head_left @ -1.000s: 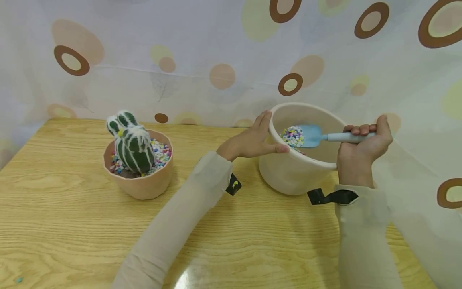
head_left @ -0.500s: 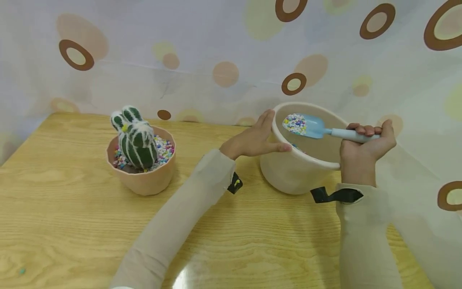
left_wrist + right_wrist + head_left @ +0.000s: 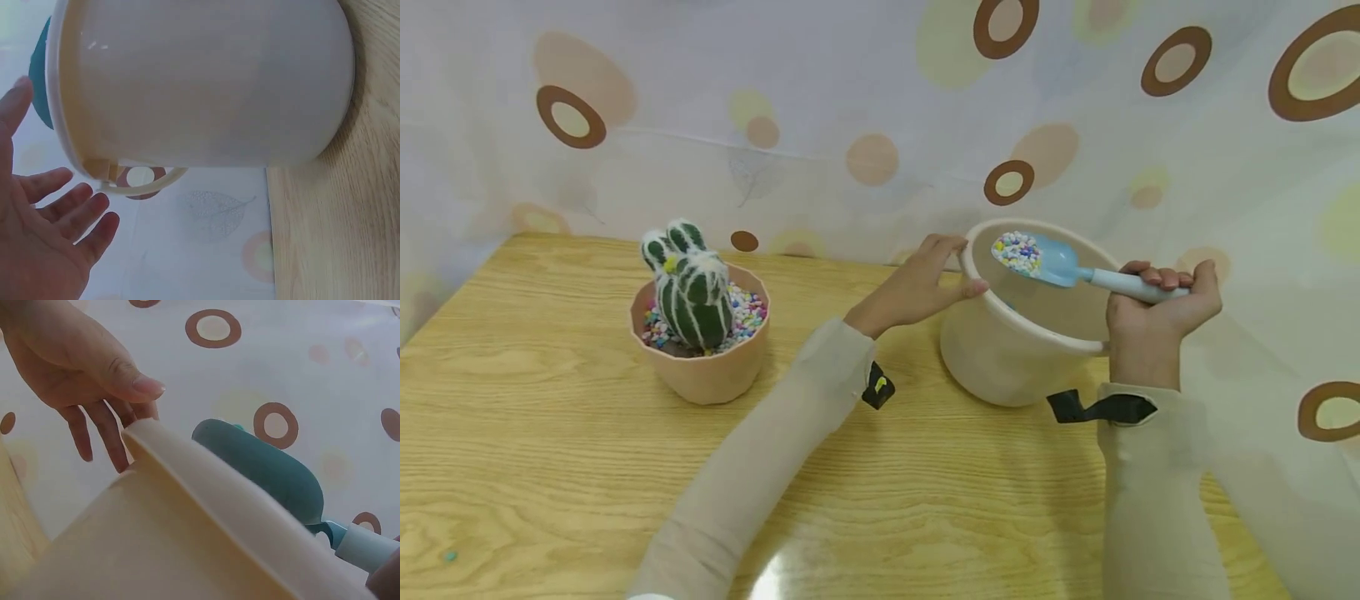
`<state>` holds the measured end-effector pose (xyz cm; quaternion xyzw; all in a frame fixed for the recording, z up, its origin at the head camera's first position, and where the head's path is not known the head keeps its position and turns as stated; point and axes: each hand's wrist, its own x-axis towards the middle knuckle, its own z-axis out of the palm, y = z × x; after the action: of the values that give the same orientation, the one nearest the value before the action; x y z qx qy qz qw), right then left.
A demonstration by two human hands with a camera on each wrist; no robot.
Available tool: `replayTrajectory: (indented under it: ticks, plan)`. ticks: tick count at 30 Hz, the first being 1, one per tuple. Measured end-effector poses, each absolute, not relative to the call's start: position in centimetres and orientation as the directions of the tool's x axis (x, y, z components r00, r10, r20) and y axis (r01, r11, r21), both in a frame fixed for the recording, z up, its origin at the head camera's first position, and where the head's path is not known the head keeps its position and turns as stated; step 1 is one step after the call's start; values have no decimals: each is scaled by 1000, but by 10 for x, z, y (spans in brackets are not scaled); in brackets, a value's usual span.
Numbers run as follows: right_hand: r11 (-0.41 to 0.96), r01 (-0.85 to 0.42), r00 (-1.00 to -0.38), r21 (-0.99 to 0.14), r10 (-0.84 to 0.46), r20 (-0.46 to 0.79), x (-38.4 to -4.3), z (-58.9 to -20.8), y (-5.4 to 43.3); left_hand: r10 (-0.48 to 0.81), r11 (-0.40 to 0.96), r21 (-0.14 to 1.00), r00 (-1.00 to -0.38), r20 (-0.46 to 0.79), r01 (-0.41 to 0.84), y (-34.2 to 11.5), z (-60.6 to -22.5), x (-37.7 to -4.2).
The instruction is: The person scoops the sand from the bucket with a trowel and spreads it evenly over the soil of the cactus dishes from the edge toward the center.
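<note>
My right hand (image 3: 1161,308) grips the pale handle of a small blue trowel (image 3: 1058,261), held over the mouth of a cream bucket (image 3: 1000,358). Small multicoloured pebbles (image 3: 1017,252) are heaped on the front of its blade. The blade's underside shows above the rim in the right wrist view. At the bucket's left rim is my left hand (image 3: 910,287), thumb and fingers spread. In the left wrist view, the fingers of that hand (image 3: 47,231) are loosely extended beside the rim and the bucket's bail handle (image 3: 144,187). Most of the bucket's inside is hidden.
A peach plant pot (image 3: 707,379) stands on the left of the wooden table (image 3: 820,517). It holds a green cactus (image 3: 692,300) with white fuzz, among coloured pebbles (image 3: 747,308). A patterned curtain (image 3: 820,75) hangs behind the table. One small teal bit (image 3: 450,556) lies at front left.
The loaded trowel has risen from inside the bucket to above its mouth. My left hand, earlier touching the rim, has loosened and drawn slightly left. The view has shifted a little.
</note>
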<state>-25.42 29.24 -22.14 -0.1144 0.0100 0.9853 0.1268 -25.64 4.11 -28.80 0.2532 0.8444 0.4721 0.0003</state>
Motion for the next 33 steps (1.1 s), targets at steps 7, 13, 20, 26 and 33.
replayTrajectory:
  ticks: [7, 13, 20, 26, 33]
  plan:
    - [-976, -217, -953, 20, 207, -219, -254, -220, 279, 396, 457, 808, -899, 190, 372, 24, -286, -253]
    - [-977, -214, -953, 1, 209, -219, -254, -217, 269, 379, 486, 799, -909, 173, 355, 13, -284, -249]
    - [-983, -184, -960, -9, 181, -213, -250, -214, 257, 357, 512, 788, -919, 167, 342, 0, -283, -244]
    - [-987, -160, -959, -29, 162, -231, -250, -218, 241, 332, 504, 806, -931, 151, 310, -16, -285, -234]
    - [-988, -146, -961, -55, 154, -228, -253, -218, 224, 327, 529, 785, -931, 162, 322, -31, -282, -228]
